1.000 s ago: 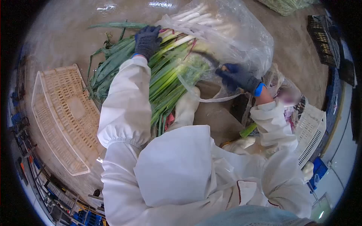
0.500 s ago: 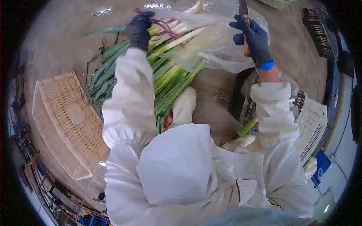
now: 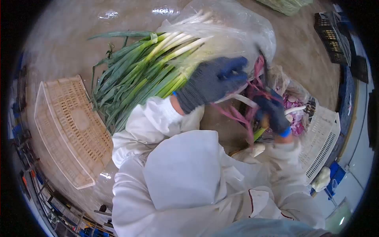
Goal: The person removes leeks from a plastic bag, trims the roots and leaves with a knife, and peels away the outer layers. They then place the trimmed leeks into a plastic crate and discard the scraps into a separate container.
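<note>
My left hand [image 3: 215, 82], in a dark blue glove, is stretched toward the right with its fingers apart, slightly blurred. Pink-purple ties [image 3: 237, 114] dangle beneath it and around my right hand [image 3: 274, 112], which is gloved too and closed on a knife. The knife's dark blade [image 3: 262, 59] points up and away, smeared by motion. Left of the hands lies a large pile of green onions [image 3: 146, 65], leaves to the left and white ends to the right. Clear plastic sheeting [image 3: 244, 25] partly covers the white ends.
A pale plastic crate [image 3: 75, 126] lies at the left. On the right, a crate [image 3: 321, 138] stands beside a plastic bag holding purple scraps [image 3: 294, 112]. A black crate [image 3: 329, 37] is at the far right. A white boot [image 3: 252, 150] shows below my right hand.
My left hand has moved from the onions' white ends toward the right, and the pink-purple ties have shifted with it. My right hand has come down and closer with the knife.
</note>
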Available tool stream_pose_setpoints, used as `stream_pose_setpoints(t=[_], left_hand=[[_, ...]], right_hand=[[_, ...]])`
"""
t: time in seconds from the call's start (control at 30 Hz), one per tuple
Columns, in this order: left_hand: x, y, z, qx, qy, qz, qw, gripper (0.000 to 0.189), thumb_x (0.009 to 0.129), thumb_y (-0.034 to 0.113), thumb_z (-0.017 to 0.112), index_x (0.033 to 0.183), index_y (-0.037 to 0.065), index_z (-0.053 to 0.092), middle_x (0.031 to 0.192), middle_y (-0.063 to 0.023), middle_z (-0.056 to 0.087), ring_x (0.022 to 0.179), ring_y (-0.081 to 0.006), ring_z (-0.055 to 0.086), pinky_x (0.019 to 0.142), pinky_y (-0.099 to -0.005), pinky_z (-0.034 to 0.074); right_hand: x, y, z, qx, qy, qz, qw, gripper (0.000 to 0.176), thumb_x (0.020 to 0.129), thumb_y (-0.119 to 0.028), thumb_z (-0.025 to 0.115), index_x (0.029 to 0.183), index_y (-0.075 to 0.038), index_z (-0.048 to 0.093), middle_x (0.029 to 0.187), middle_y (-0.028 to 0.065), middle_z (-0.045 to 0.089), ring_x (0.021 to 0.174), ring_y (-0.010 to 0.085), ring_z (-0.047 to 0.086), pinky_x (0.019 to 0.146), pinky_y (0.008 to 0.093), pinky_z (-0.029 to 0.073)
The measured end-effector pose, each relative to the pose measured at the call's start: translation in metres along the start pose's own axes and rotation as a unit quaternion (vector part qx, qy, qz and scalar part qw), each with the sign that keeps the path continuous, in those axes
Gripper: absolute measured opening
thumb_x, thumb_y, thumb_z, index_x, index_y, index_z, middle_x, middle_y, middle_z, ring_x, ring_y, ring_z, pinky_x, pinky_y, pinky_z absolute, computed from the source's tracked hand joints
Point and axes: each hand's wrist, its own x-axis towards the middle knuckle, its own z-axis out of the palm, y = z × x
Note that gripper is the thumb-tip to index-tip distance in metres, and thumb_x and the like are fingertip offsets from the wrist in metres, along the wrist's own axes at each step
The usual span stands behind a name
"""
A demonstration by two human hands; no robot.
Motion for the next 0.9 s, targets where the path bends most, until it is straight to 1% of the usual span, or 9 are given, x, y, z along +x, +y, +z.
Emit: stream_pose_setpoints(t=[0.07,0.17,0.3,0.37,0.5,0.63,0.7,0.77,0.9], left_hand=[[0.010,-0.030,-0.029,0.010,0.081,-0.036,0.996,0.038,0.089,0.023,0.067,0.122,0.004,0.064,0.112,-0.0155,0.067,0.101,-0.0232,0.066,0.092,-0.0317,0.049],[0.019,-0.103,-0.096,0.440,0.202,-0.051,0.873,0.040,0.089,0.037,0.065,0.115,0.006,0.067,0.114,-0.0171,0.066,0.104,-0.0306,0.064,0.092,-0.0389,0.049],[0.030,-0.179,-0.153,0.643,0.095,-0.100,0.753,0.075,0.075,0.060,0.066,0.131,0.011,0.054,0.120,-0.0153,0.064,0.109,-0.0333,0.061,0.096,-0.0476,0.044],[0.036,-0.208,-0.157,0.650,0.085,-0.127,0.745,0.086,0.067,0.065,0.069,0.133,0.014,0.051,0.122,-0.0132,0.063,0.111,-0.0327,0.060,0.096,-0.0491,0.043],[0.044,-0.202,-0.155,0.636,-0.023,-0.198,0.745,0.062,0.069,0.051,0.072,0.117,0.014,0.060,0.110,-0.0146,0.067,0.099,-0.0313,0.065,0.085,-0.0473,0.049],[-0.012,-0.172,-0.104,0.609,0.011,-0.142,0.781,0.035,0.073,0.039,0.072,0.097,0.015,0.063,0.089,-0.0091,0.069,0.077,-0.0308,0.068,0.067,-0.0454,0.050],[-0.048,-0.165,-0.069,0.612,0.007,-0.167,0.773,0.041,0.072,0.032,0.073,0.107,0.013,0.061,0.096,-0.0111,0.067,0.086,-0.0305,0.066,0.074,-0.0484,0.047],[-0.067,-0.152,-0.056,0.635,0.008,-0.170,0.753,0.043,0.070,0.031,0.074,0.108,0.014,0.061,0.102,-0.0102,0.065,0.093,-0.0305,0.063,0.076,-0.0476,0.045],[-0.068,-0.141,-0.063,0.649,0.036,-0.143,0.746,0.035,0.065,0.027,0.074,0.097,0.015,0.063,0.109,-0.0106,0.060,0.110,-0.0300,0.056,0.086,-0.0482,0.042]], right_hand=[[-0.043,0.013,-0.056,-0.029,0.095,0.037,0.994,0.025,0.087,-0.012,0.061,0.108,0.001,0.065,0.091,0.0062,0.066,0.062,0.0119,0.059,0.054,0.0244,0.047],[-0.141,0.022,-0.168,-0.025,0.241,0.023,0.970,0.030,0.090,-0.011,0.060,0.118,0.000,0.062,0.099,0.0081,0.065,0.057,0.0130,0.058,0.050,0.0255,0.047],[-0.190,-0.005,-0.201,-0.148,0.289,0.106,0.940,0.051,0.087,-0.013,0.069,0.134,-0.003,0.052,0.099,0.0082,0.066,0.050,0.0120,0.054,0.044,0.0257,0.044],[-0.198,0.012,-0.199,-0.407,0.396,0.162,0.807,0.066,0.081,-0.020,0.077,0.139,-0.005,0.048,0.083,0.0041,0.064,0.049,0.0084,0.050,0.043,0.0251,0.041],[-0.142,-0.009,-0.133,-0.277,0.376,0.015,0.884,0.047,0.085,-0.017,0.073,0.127,-0.004,0.057,0.078,0.0013,0.061,0.049,0.0074,0.047,0.045,0.0249,0.039],[-0.045,-0.002,-0.057,-0.268,0.136,-0.025,0.953,0.035,0.086,-0.015,0.070,0.117,-0.002,0.062,0.086,0.0072,0.068,0.073,0.0100,0.060,0.064,0.0268,0.049],[0.018,-0.019,0.007,-0.291,-0.007,-0.150,0.945,0.039,0.086,-0.017,0.069,0.121,-0.003,0.059,0.098,0.0122,0.069,0.090,0.0170,0.064,0.083,0.0330,0.050],[0.079,-0.009,0.036,-0.253,-0.115,-0.076,0.958,0.042,0.085,-0.023,0.069,0.122,-0.004,0.059,0.110,0.0155,0.067,0.098,0.0219,0.063,0.090,0.0360,0.048],[0.198,0.027,-0.001,-0.426,0.057,-0.308,0.849,0.046,0.081,-0.034,0.070,0.118,-0.008,0.061,0.116,0.0172,0.063,0.101,0.0347,0.063,0.088,0.0427,0.049]])
